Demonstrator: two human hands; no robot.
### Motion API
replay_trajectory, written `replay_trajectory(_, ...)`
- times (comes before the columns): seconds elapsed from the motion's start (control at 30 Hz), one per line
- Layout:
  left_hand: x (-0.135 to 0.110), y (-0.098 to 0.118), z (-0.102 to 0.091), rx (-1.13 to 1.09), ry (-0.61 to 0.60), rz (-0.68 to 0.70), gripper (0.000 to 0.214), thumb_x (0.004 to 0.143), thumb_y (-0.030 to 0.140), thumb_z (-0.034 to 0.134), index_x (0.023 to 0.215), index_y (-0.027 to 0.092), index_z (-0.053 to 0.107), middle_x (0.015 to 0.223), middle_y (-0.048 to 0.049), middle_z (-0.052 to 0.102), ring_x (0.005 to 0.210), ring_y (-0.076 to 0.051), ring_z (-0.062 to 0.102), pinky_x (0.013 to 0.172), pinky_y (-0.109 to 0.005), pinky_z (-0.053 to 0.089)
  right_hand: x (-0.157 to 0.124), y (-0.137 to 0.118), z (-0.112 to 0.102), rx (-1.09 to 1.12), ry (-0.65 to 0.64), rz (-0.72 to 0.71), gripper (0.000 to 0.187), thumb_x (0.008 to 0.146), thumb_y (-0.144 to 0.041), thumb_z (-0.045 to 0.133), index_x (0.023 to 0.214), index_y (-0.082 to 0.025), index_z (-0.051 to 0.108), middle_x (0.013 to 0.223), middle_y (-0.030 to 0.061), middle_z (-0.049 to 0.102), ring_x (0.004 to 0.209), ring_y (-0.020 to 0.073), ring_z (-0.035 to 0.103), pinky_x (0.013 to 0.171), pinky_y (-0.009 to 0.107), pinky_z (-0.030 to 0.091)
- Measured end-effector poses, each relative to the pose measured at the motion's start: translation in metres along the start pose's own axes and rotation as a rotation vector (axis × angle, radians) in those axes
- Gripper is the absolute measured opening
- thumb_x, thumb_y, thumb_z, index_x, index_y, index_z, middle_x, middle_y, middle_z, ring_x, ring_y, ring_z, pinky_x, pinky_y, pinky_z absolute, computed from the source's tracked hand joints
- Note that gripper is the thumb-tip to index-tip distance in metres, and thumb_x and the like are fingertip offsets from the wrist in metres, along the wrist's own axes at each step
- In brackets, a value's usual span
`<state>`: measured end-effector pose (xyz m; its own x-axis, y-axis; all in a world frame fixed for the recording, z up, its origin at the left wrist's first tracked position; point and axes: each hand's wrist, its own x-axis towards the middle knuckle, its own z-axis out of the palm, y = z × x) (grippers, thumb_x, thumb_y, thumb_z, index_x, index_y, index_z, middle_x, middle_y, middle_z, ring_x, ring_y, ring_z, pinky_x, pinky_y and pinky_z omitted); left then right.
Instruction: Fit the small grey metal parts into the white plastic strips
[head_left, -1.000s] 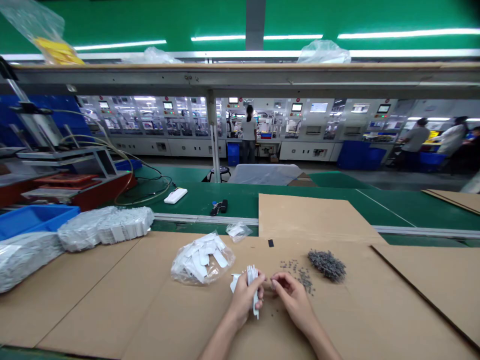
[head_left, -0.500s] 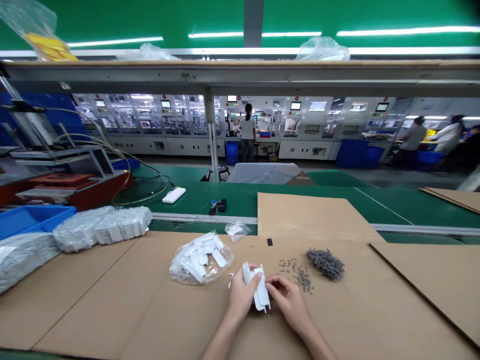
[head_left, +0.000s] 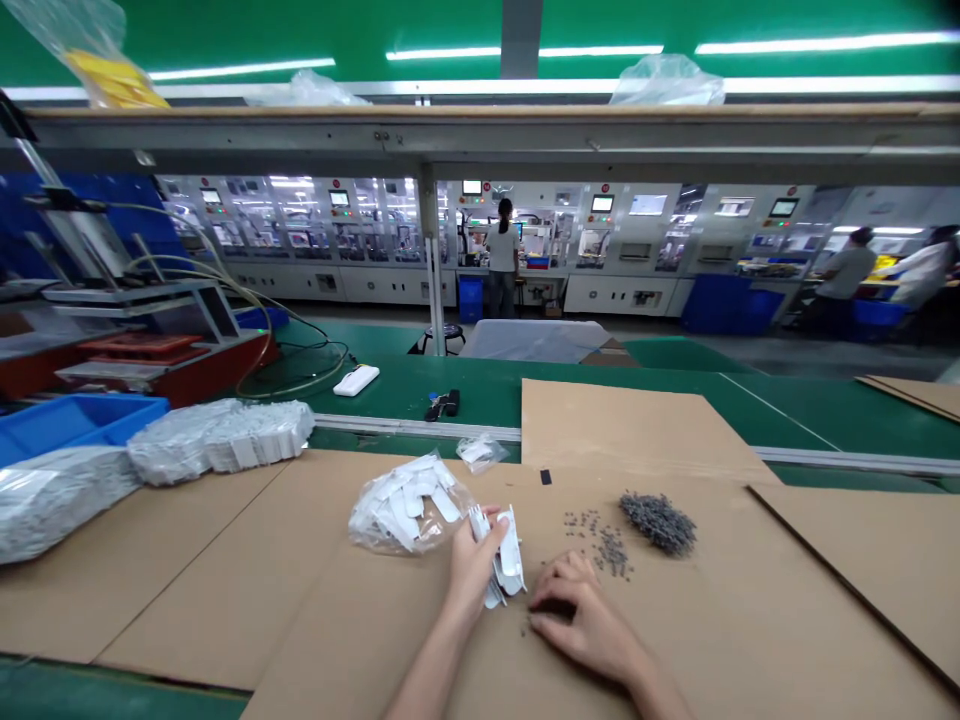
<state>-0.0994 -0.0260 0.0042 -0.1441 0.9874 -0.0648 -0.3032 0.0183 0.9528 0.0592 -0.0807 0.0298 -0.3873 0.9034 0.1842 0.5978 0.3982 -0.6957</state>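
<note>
White plastic pieces [head_left: 508, 556] sit bunched in your left hand [head_left: 472, 575], near the middle of the cardboard sheet [head_left: 352, 630]. Its fingers are closed narrowly around them, and the ends of the pieces stick out on the far side.

The fresh change is your right hand [head_left: 585, 630]: a moment ago both hands met over the pieces, but now it has parted from them and dropped to the cardboard on the near right. The white bunch now rests in the left hand alone. The right fingers curl low against the sheet, close to a few stray dark grey bits [head_left: 524, 628].

Just left of the left hand lies a clear bag of white pieces [head_left: 409, 510]. To the far right sit a heap of grey bits [head_left: 658, 523] and a loose scatter of the same [head_left: 604, 548].

You cannot tell whether the right fingertips pinch a bit, because the curled fingers hide that spot. The left palm hides part of the bunch, and the grey bits are too small to make out.
</note>
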Motion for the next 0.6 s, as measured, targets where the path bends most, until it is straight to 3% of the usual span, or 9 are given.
replay_trajectory(0.17, 0.003, -0.002, -0.001, 0.06, 0.028, 0.05, 0.038, 0.06, 0.035, 0.064, 0.088, 0.012, 0.055, 0.073, -0.0041, 0.062, 0.062, -0.015, 0.058, 0.055, -0.023, 0.045, 0.002, -0.007, 0.009, -0.067, -0.03, -0.025, 0.007, 0.07, -0.029, 0.057, 0.072, -0.025, 0.061, 0.079, 0.0004, 0.057, 0.083, 0.0185, 0.044, 0.081, 0.035, 0.027)
replay_trajectory(0.27, 0.004, -0.001, -0.002, 0.105, 0.025, 0.055, 0.038, 0.059, 0.036, 0.064, 0.087, 0.012, 0.054, 0.072, -0.0037, 0.062, 0.061, -0.015, 0.058, 0.054, -0.023, 0.044, 0.003, -0.004, 0.01, 0.01, -0.007, -0.018, 0.009, 0.074, -0.027, 0.053, 0.07, -0.023, 0.06, 0.075, 0.0006, 0.057, 0.081, 0.0179, 0.045, 0.079, 0.033, 0.029)
replay_trajectory(0.43, 0.001, 0.002, -0.001, 0.23, 0.034, 0.092, 0.035, 0.058, 0.036, 0.064, 0.083, 0.013, 0.053, 0.068, -0.0026, 0.061, 0.058, -0.015, 0.057, 0.052, -0.024, 0.044, 0.006, 0.008, 0.012, 0.459, 0.157, 0.12, 0.015, 0.076, -0.031, 0.049, 0.07, -0.018, 0.054, 0.068, 0.0011, 0.053, 0.067, 0.0151, 0.048, 0.062, 0.025, 0.037)
replay_trajectory(0.6, -0.004, 0.004, 0.006, 0.35, 0.064, 0.173, 0.024, 0.064, 0.036, 0.058, 0.073, 0.015, 0.051, 0.064, -0.0002, 0.056, 0.058, -0.014, 0.055, 0.054, -0.023, 0.044, 0.012, 0.019, 0.019, 0.944, 0.317, 0.192, 0.013, 0.071, -0.029, 0.058, 0.075, -0.017, 0.053, 0.067, -0.0001, 0.053, 0.064, 0.0123, 0.049, 0.059, 0.022, 0.037)
